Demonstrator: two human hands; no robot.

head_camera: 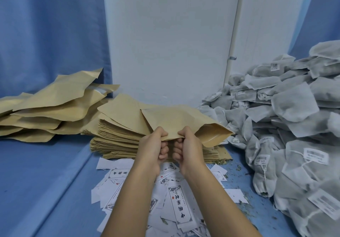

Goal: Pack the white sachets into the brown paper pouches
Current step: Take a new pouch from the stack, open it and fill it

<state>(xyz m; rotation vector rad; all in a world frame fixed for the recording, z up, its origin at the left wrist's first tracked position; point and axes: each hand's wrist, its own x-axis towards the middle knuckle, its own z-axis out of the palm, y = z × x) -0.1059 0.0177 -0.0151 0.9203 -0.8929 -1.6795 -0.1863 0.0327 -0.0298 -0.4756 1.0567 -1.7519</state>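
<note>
A brown paper pouch point(184, 121) is lifted off the flat stack of brown pouches point(117, 137) in the middle. My left hand point(152, 148) and my right hand point(187, 146) sit side by side and both pinch the pouch's near edge, fingers curled under it. The pouch's right end gapes open at its folded bottom point(213, 135). A large heap of white sachets point(294, 119) with small tags and strings fills the right side, away from both hands.
A loose pile of puffed brown pouches point(51, 104) lies at the left. White printed labels point(176, 201) are scattered on the blue cloth point(46, 181) under my forearms. A white wall panel point(169, 43) stands behind; dried leaf crumbs lie by the sachets.
</note>
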